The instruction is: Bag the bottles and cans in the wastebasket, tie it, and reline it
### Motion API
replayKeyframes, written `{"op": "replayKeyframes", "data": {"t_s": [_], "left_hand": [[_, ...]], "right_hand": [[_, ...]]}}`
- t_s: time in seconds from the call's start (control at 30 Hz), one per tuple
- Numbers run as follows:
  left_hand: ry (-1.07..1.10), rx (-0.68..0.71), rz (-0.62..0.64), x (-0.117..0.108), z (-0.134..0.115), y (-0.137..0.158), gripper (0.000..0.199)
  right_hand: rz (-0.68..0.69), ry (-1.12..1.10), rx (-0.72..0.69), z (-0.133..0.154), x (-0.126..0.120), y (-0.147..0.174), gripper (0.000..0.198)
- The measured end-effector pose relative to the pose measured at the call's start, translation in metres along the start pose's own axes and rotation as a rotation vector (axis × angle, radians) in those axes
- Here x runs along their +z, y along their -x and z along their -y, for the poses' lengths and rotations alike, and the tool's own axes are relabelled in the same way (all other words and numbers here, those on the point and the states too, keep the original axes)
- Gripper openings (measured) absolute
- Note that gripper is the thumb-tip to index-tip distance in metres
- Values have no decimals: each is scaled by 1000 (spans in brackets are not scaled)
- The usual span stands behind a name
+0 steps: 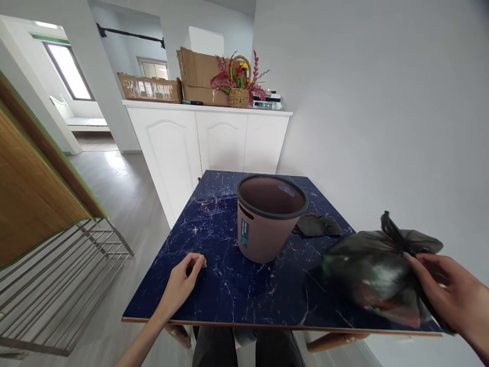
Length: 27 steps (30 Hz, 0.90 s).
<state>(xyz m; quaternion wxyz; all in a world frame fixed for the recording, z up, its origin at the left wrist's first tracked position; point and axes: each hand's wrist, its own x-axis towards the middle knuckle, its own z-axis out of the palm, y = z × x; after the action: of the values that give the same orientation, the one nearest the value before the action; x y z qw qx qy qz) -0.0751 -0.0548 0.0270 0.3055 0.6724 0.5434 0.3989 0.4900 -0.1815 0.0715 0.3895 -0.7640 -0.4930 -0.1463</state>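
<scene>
My right hand (446, 285) grips a full black garbage bag (378, 270) near its knotted top, at the right edge of the table. The bag's thin film lets blurred colours inside show through, and it looks slightly smeared by motion. My left hand (185, 278) rests on the table with its fingers curled in and the thumb near the fingertips; nothing shows in it. Between the hands stands an upright brownish-pink trash can (263, 234) with a dark rim and a label on its side. Its visible inner wall is bare. Behind it to the right lies a flat black plastic bag (317, 225).
The dark blue marbled table (217, 300) reaches a white cabinet (168, 137) at the back. On the cabinet are cardboard boxes (200, 76) and a flower basket (239, 97). A metal rack (69, 285) stands at left, a wall (374, 112) at right.
</scene>
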Motion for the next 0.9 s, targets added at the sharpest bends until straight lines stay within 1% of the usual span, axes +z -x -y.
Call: {"op": "replayKeyframes", "data": {"t_s": [0.07, 0.13, 0.27, 0.3, 0.33, 0.37, 0.4, 0.47, 0.5, 0.53, 0.57, 0.6, 0.63, 0.7, 0.77, 0.8, 0.87, 0.9], "left_hand": [[-15, -6, -3, -1, -1, 0, 45], [-26, -13, 1, -2, -2, 1, 46], [-56, -31, 4, -2, -3, 1, 47], [-62, -34, 2, -2, -2, 1, 47], [-67, -38, 0, -2, -1, 1, 47], [-71, -42, -1, -1, 0, 0, 47], [-76, -48, -4, -1, 0, 0, 47], [-88, -59, -10, 0, 1, -1, 47], [-95, -62, -11, 0, 1, -2, 48], [-103, -63, -12, 1, 1, -3, 48], [-111, -63, -12, 1, 1, -3, 48], [-118, -61, -12, 2, 0, -3, 48], [-124, -58, -12, 2, 0, -4, 49], [-130, -53, -17, 2, -1, -4, 49], [-124, -53, -21, 2, -1, -3, 49], [-118, -53, -21, 1, -2, -2, 49], [-108, -53, -17, 1, -3, 0, 48], [-105, -51, -15, 1, -4, 1, 48]], "right_hand": [[74, -41, 131, -5, 13, -15, 71], [135, -78, 215, -15, 26, -27, 65], [268, -92, 300, -38, 44, -41, 45], [295, -81, 309, -40, 46, -40, 41], [289, -54, 306, -38, 47, -37, 39], [241, -8, 291, -32, 47, -32, 38], [155, 44, 259, -23, 47, -26, 40], [-90, 132, 157, 5, 48, -9, 50], [-169, 107, 69, 22, 50, 0, 54], [-189, 50, -42, 39, 56, 8, 52], [-116, -18, -173, 55, 65, 17, 48], [-8, -85, -275, 71, 78, 24, 43], [107, -124, -342, 84, 94, 31, 38], [300, -91, -402, 105, 133, 40, 40], [451, -23, -372, 119, 176, 43, 45], [489, -7, -305, 124, 195, 41, 47], [512, -5, -195, 131, 225, 34, 53], [507, -12, -154, 134, 235, 29, 55]]}}
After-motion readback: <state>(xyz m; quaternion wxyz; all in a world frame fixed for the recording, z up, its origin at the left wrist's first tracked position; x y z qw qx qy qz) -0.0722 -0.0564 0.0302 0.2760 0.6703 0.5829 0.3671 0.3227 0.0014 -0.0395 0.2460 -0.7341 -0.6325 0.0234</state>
